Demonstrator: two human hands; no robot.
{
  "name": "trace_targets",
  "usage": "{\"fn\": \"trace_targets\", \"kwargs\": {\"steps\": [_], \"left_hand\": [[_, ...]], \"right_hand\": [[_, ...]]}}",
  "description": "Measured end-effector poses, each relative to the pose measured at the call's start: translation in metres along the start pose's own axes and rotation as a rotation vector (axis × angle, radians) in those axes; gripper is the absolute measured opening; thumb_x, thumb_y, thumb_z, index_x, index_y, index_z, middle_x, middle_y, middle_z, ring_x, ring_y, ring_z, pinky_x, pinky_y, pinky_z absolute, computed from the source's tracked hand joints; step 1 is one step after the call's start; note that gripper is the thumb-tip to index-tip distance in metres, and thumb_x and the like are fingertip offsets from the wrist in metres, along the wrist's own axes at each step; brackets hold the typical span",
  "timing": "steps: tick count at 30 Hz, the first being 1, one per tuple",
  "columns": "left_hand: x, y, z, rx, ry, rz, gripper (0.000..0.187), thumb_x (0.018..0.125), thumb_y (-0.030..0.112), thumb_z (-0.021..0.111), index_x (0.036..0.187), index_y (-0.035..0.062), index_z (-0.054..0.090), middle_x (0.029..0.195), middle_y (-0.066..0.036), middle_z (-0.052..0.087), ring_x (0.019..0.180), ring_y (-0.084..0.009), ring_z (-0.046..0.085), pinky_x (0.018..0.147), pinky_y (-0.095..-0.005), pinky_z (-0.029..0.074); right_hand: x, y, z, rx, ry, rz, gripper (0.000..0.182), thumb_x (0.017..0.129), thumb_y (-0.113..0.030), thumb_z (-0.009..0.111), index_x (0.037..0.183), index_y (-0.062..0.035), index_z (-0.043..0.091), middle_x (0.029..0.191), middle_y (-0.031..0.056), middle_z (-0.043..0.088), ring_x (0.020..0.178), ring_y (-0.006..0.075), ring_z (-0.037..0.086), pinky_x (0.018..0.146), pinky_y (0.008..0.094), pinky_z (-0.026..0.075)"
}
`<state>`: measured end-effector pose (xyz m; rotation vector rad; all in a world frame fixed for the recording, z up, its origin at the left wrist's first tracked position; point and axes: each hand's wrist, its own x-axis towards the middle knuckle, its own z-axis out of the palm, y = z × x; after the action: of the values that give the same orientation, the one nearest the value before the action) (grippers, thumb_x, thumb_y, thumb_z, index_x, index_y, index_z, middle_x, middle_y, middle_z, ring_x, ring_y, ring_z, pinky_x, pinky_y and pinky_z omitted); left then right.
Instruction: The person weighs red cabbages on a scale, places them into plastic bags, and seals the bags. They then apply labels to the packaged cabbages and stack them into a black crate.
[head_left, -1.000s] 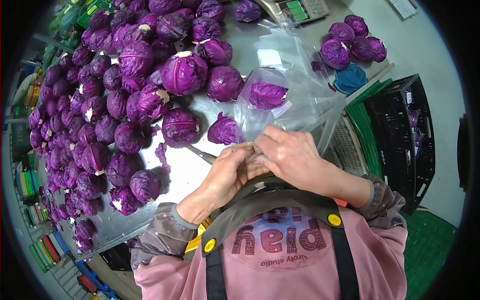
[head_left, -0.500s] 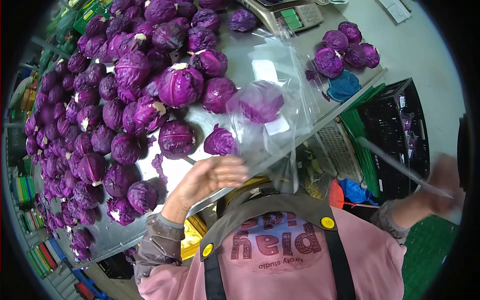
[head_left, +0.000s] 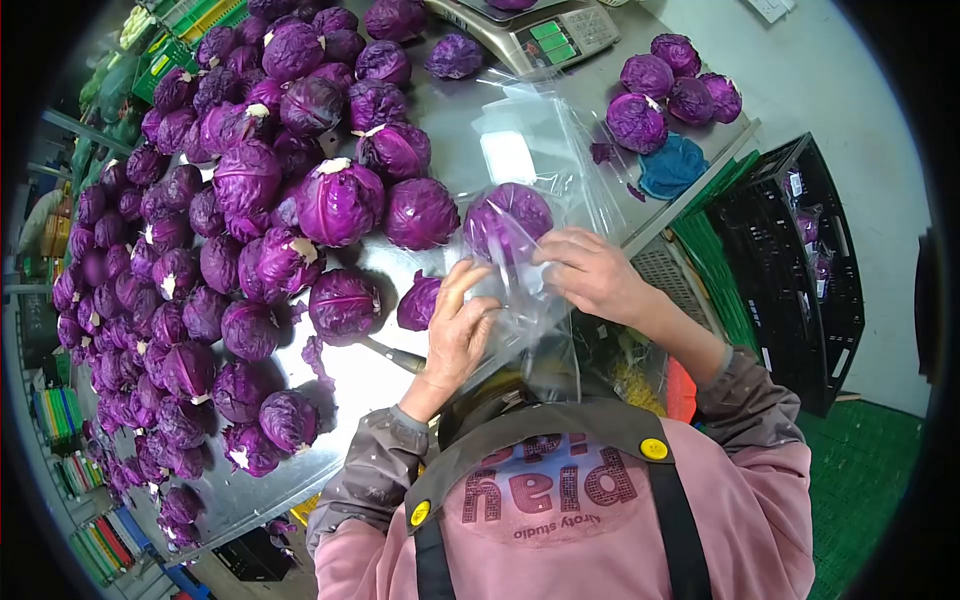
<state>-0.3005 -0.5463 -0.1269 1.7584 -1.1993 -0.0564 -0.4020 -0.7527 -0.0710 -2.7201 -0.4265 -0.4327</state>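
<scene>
Metal table point(head_left: 350, 400) is heaped with cabbages point(head_left: 340, 203), flanked by black crate point(head_left: 775, 275); bag point(head_left: 524, 310) is touched by left hand point(head_left: 460, 328) and right hand point(head_left: 592, 276), fingers half-curled, grip unclear.

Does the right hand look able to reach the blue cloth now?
Probably yes: nothing solid stands between the right hand and the blue cloth, though that hand is busy with the plastic bag.

Pink top point(head_left: 570, 570); dark apron straps point(head_left: 684, 525); yellow buttons point(head_left: 654, 448)
</scene>
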Motion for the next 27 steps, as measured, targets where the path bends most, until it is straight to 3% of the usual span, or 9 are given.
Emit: {"fn": "trace_targets", "kwargs": {"steps": [4, 6, 9, 16, 19, 21, 22, 24, 27], "left_hand": [[-0.013, -0.011, 0.003, -0.386, 0.03, -0.228, 0.003, 0.084, 0.004, 0.05, 0.084, 0.0011, 0.051, 0.085, -0.013, 0.061, 0.093, -0.0269, 0.059, 0.084, -0.0356, 0.044], [-0.019, -0.022, 0.0, -0.97, 0.236, -0.881, 0.019, 0.093, 0.014, 0.041, 0.079, 0.0035, 0.049, 0.08, -0.012, 0.063, 0.082, -0.0207, 0.062, 0.071, -0.029, 0.046], [-0.025, -0.024, 0.006, -0.957, 0.167, -0.943, 0.03, 0.095, 0.027, 0.037, 0.076, 0.007, 0.048, 0.074, -0.011, 0.063, 0.069, -0.0168, 0.063, 0.058, -0.0229, 0.045], [-0.018, -0.035, 0.012, -0.903, 0.065, -1.09, 0.033, 0.094, 0.03, 0.038, 0.072, 0.007, 0.048, 0.063, -0.01, 0.061, 0.054, -0.0187, 0.062, 0.047, -0.0242, 0.047], [-0.016, -0.051, 0.017, -0.919, -0.018, -1.184, 0.031, 0.092, 0.025, 0.041, 0.067, 0.0068, 0.048, 0.061, -0.01, 0.06, 0.048, -0.0197, 0.06, 0.046, -0.0252, 0.048], [-0.008, -0.053, 0.014, -0.857, -0.198, -1.274, 0.023, 0.085, 0.018, 0.045, 0.066, 0.0046, 0.051, 0.059, -0.011, 0.059, 0.05, -0.0216, 0.059, 0.05, -0.0288, 0.049], [-0.006, -0.057, 0.012, -0.855, -0.208, -1.268, 0.023, 0.085, 0.018, 0.045, 0.066, 0.0046, 0.051, 0.059, -0.011, 0.059, 0.05, -0.0216, 0.059, 0.05, -0.0288, 0.049], [0.006, -0.052, 0.003, -0.142, -0.177, -0.778, 0.013, 0.08, 0.015, 0.052, 0.074, 0.0027, 0.054, 0.062, -0.011, 0.059, 0.056, -0.0251, 0.059, 0.057, -0.0347, 0.048], [0.027, -0.021, -0.009, 0.375, -0.018, -0.169, 0.043, 0.066, 0.007, 0.064, 0.106, 0.0039, 0.049, 0.109, -0.017, 0.049, 0.094, -0.035, 0.05, 0.079, -0.0393, 0.042]], "right_hand": [[-0.03, 0.014, 0.015, 0.523, 0.119, 0.518, 0.013, 0.08, -0.002, 0.051, 0.092, -0.006, 0.052, 0.087, 0.0074, 0.057, 0.086, 0.0239, 0.057, 0.076, 0.0319, 0.044], [-0.058, 0.035, 0.02, 1.07, 0.421, 0.984, 0.012, 0.084, -0.005, 0.047, 0.096, -0.0047, 0.051, 0.086, 0.0074, 0.057, 0.08, 0.0156, 0.057, 0.07, 0.0264, 0.045], [-0.078, 0.015, 0.018, 1.259, 0.311, 1.154, 0.016, 0.085, -0.01, 0.05, 0.099, -0.0028, 0.049, 0.083, 0.0066, 0.056, 0.071, 0.0115, 0.056, 0.064, 0.024, 0.044], [-0.031, 0.01, -0.004, 0.843, 0.471, 1.055, 0.026, 0.083, -0.016, 0.055, 0.103, -0.001, 0.048, 0.076, 0.0064, 0.054, 0.061, 0.0104, 0.051, 0.055, 0.0223, 0.042], [-0.031, 0.033, 0.037, 1.011, 0.545, 1.231, 0.029, 0.082, -0.018, 0.057, 0.103, 0.001, 0.05, 0.067, 0.0041, 0.053, 0.053, 0.0093, 0.046, 0.047, 0.0234, 0.037], [-0.034, 0.038, 0.068, 0.8, 0.481, 1.474, 0.026, 0.081, -0.018, 0.056, 0.098, 0.0016, 0.056, 0.059, 0.0018, 0.05, 0.05, 0.0087, 0.045, 0.042, 0.0239, 0.034], [-0.037, 0.038, 0.069, 0.797, 0.493, 1.476, 0.026, 0.081, -0.018, 0.056, 0.098, 0.0016, 0.056, 0.059, 0.0018, 0.05, 0.05, 0.0087, 0.045, 0.042, 0.0239, 0.034], [-0.041, 0.029, 0.065, 0.778, 0.268, 1.403, 0.025, 0.077, -0.017, 0.057, 0.091, 0.0032, 0.06, 0.071, 0.0103, 0.059, 0.055, 0.0142, 0.053, 0.051, 0.0282, 0.043], [-0.047, 0.029, 0.072, 0.575, 0.177, 1.36, 0.026, 0.077, -0.021, 0.054, 0.092, -0.0002, 0.061, 0.074, 0.0146, 0.061, 0.069, 0.0241, 0.059, 0.063, 0.0347, 0.046]]}}
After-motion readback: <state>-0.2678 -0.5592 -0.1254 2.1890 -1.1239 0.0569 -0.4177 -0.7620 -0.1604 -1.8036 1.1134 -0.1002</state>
